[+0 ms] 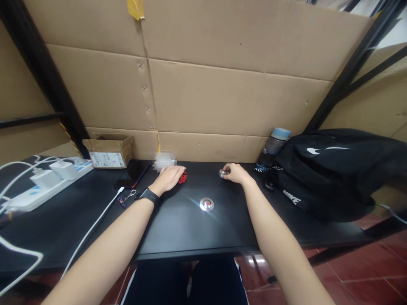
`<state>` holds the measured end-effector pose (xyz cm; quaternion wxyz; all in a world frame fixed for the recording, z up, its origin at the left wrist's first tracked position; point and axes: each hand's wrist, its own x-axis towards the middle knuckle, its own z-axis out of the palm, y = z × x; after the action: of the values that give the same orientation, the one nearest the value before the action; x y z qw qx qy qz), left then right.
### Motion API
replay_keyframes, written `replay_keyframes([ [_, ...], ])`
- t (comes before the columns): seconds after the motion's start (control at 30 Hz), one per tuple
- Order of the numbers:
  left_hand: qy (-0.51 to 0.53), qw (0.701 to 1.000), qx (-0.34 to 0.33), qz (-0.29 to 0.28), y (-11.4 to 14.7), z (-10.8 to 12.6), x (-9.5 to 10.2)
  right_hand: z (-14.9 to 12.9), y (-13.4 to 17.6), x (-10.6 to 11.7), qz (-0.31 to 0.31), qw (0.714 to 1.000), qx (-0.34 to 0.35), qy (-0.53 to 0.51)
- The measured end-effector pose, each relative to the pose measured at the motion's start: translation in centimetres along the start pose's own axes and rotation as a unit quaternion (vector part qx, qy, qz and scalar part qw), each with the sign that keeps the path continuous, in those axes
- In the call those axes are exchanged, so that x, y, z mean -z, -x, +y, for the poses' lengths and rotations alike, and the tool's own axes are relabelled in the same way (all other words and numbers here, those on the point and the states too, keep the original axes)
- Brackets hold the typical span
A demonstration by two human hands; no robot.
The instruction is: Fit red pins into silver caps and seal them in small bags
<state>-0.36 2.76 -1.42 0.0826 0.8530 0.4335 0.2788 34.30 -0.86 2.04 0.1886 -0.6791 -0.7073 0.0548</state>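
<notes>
My right hand point(235, 173) pinches a small round silver metal piece point(222, 173) at the back of the black table, right of the middle. My left hand point(168, 178) lies low over the tabletop with its fingers stretched out. A cluster of small red pieces point(182, 177) shows beside its fingertips; my hand hides part of the cluster. Just behind that hand is a stack of clear plastic bags or sheets point(164, 160), blurred. Between my forearms, a shiny round metal dish point(207, 204) sits on the table with something red at its centre.
On the left are a white power strip point(54, 186) with chargers, a small cardboard box point(110, 150), a dark phone point(132, 174), a white cable point(95, 226) and a keyring point(125, 198). A bottle point(271, 148) and black bag point(330, 173) stand right. Cardboard point(206, 101) walls the back.
</notes>
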Motion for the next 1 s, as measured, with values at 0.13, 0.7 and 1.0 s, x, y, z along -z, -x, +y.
replay_keyframes([
  [0.13, -0.026, 0.998, -0.013, -0.051, 0.1, 1.0, -0.4, -1.5, 0.6, 0.9, -0.014, 1.0, 0.024, 0.01],
  [0.7, -0.049, 0.998, -0.021, 0.022, 0.1, 2.3, 1.1, -10.5, 4.5, 0.3, -0.324, 0.908, 0.252, -0.084],
  [1.0, 0.162, 0.985, -0.056, -0.029, 1.0, 6.0, 1.4, -9.7, 3.4, -0.3, -0.03, 0.94, 0.206, -0.269],
])
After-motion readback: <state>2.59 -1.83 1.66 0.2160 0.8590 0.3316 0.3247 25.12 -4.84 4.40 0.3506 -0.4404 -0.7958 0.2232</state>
